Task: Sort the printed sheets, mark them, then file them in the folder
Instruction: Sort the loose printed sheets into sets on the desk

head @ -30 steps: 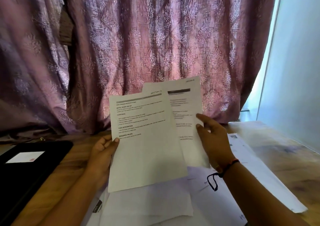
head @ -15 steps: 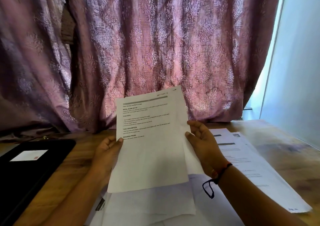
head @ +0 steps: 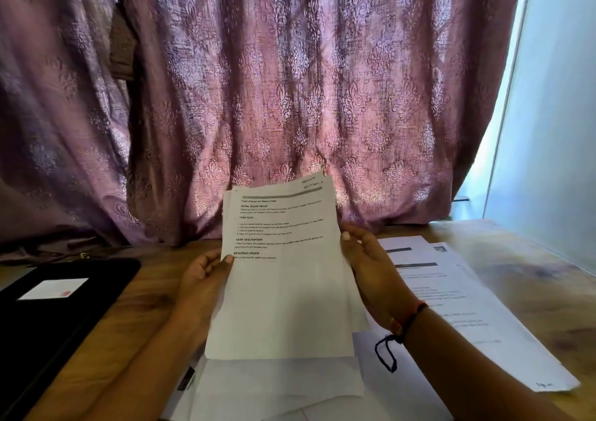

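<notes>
**A:** What lies nearest?

**B:** Loose sheets point(head: 280, 385), overlapped at the near edge of the counter point(head: 151, 291). I'd say they are unsorted.

**A:** And above them?

**B:** The held sheets point(head: 280, 291) are upright with the print facing the person, so the heading can be read. I'd judge that to be the sorting step. The left hand point(head: 203, 278) has its grip pinched on the left edge, thumb in front. The right hand point(head: 371, 272) lays its thumb on the right edge. Its fingers are hidden behind the paper, so its grip is probably a pinch too, squaring a rear sheet behind the front one.

**A:** Where would read pages go?

**B:** Likely the fanned pile point(head: 467, 307) toward the counter's right edge. It lies face up, kept apart from the near heap.

**A:** The folder?

**B:** The black folder point(head: 64, 324) lies closed at the left edge, apart from the papers, since filing comes last. No pen shows, so marking waits. Beyond the far edge hangs the curtain point(head: 290, 98).
</notes>
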